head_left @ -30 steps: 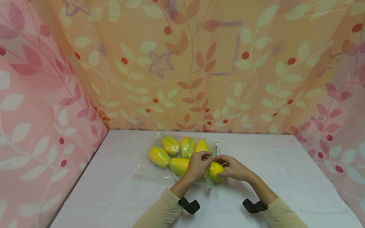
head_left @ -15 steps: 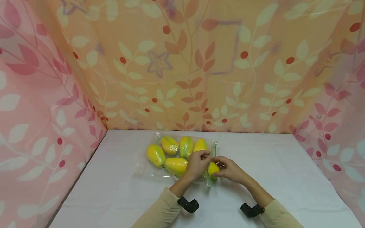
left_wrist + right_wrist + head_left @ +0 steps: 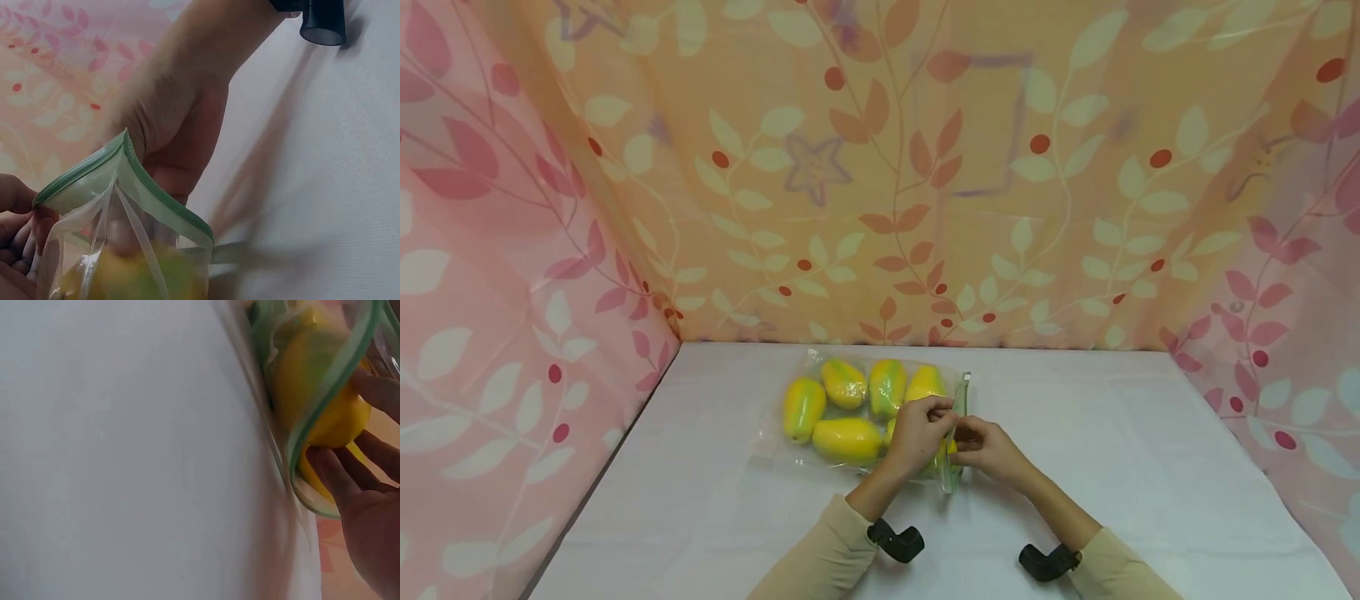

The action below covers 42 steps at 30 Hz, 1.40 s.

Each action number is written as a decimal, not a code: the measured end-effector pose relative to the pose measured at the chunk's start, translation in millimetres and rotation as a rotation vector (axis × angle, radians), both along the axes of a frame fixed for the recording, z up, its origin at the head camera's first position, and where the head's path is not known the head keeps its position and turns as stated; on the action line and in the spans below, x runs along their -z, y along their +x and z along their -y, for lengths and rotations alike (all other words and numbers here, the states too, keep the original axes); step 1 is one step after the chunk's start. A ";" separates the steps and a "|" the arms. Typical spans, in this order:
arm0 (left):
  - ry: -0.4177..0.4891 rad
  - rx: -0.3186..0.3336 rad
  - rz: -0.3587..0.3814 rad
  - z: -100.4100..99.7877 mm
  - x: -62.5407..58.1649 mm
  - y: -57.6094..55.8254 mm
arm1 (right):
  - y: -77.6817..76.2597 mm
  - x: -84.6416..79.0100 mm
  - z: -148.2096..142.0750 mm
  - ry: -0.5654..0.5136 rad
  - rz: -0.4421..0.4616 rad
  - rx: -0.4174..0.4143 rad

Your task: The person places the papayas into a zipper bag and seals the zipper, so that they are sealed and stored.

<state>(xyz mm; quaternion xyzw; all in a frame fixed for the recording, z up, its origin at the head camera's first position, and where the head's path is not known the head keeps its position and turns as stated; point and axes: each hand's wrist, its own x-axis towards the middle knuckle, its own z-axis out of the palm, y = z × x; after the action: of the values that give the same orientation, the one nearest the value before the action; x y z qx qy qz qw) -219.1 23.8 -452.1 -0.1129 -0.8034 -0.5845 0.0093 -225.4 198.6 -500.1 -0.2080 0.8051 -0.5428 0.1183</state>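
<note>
A clear zip bag [image 3: 767, 454] with a green zip edge [image 3: 964, 396] lies on its side, its mouth facing right. Several yellow-green mangoes [image 3: 848, 440] are inside. My left hand [image 3: 917, 437] pinches the bag's edge at the mouth; in the left wrist view its fingers [image 3: 14, 194] grip the green zip strip. With my right hand [image 3: 996, 452] I hold one mango [image 3: 347, 422] by its end, thumb and fingers spread round it. That mango is mostly within the mouth, and my fingertips reach in past the green rim.
A white cloth covers the table [image 3: 1097, 417]. Leaf-patterned curtains [image 3: 895, 208] enclose the back and both sides. Each wrist wears a black camera mount [image 3: 897, 542], close above the cloth.
My right hand has moved left, pushing the mango from outside the mouth into the bag. The mangoes at the front left have shifted and turned. My left hand has stayed at the edge.
</note>
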 end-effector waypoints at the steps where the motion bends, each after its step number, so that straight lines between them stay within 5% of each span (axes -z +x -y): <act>1: 0.003 -0.003 0.003 -0.2 0.1 -0.3 | 0.2 0.7 1.8 -0.008 0.005 -0.003; 25: 0.052 -0.009 0.032 2.6 0.2 -0.4 | -1.7 0.9 7.6 0.068 -0.088 0.015; 42: 0.060 -0.003 0.044 3.8 1.2 0.5 | -2.5 -10.7 -11.6 0.100 -0.050 0.118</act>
<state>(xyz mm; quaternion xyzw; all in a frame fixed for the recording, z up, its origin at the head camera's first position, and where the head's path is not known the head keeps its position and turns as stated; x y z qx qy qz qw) -218.6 20.0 -453.4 -0.0987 -0.7857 -0.6107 -0.0043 -227.9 210.2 -489.4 -0.1672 0.8447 -0.5027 0.0763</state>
